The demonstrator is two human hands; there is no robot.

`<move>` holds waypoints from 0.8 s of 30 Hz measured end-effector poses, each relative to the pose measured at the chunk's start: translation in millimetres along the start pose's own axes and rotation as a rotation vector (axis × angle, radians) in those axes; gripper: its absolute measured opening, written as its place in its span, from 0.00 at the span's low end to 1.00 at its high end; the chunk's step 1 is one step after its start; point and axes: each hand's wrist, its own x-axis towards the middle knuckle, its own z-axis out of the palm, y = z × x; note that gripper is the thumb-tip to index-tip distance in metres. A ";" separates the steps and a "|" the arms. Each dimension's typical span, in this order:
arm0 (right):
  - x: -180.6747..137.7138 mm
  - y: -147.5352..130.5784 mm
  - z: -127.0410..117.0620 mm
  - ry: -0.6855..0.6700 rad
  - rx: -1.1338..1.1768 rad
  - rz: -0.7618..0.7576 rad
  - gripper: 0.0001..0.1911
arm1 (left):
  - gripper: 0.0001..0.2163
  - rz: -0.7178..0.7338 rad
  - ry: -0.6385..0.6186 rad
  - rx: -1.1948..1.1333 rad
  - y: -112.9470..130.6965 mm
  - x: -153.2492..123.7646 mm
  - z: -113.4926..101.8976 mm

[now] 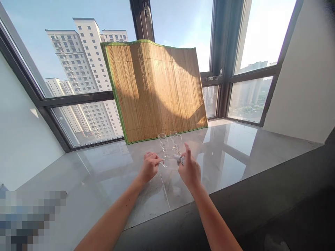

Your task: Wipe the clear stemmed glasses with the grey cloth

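Observation:
Between my hands a clear stemmed glass (170,163) is held low over the grey tiled ledge, seemingly tilted on its side. My left hand (150,165) is closed, its thumb and fingertips pinching the left end of this glass. In my right hand (190,170) a small crumpled white piece, perhaps cloth or tissue (179,158), is gripped at the glass's right end, with the index finger pointing up. Just beyond the hands, several clear stemmed glasses (177,141) stand upright close together. Their outlines overlap, and the held glass is partly hidden by my fingers.
A bamboo mat with green edging (159,90) leans against the window behind the glasses. The shiny tiled ledge (104,174) ends at a front edge near my forearms. Dark window frames (223,62) and a white wall (295,80) border it.

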 end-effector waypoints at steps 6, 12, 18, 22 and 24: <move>3.8 15.7 -4.8 -0.247 -0.023 -0.062 0.42 | 0.14 -0.033 0.037 -0.004 -0.4 -0.5 2.7; 0.6 10.9 -1.7 -0.321 0.221 -0.016 0.44 | 0.19 0.042 -0.028 0.089 1.6 0.0 -4.5; 11.6 19.8 -8.6 -0.011 0.969 0.448 0.41 | 0.07 -0.167 0.033 0.020 3.2 -0.9 0.1; 16.4 31.7 -12.9 0.252 1.006 0.618 0.41 | 0.08 -0.355 -0.036 -0.266 2.9 -2.1 5.4; 17.0 38.0 -12.4 0.306 0.973 0.650 0.40 | 0.09 -0.454 -0.083 -0.469 1.7 -3.1 9.5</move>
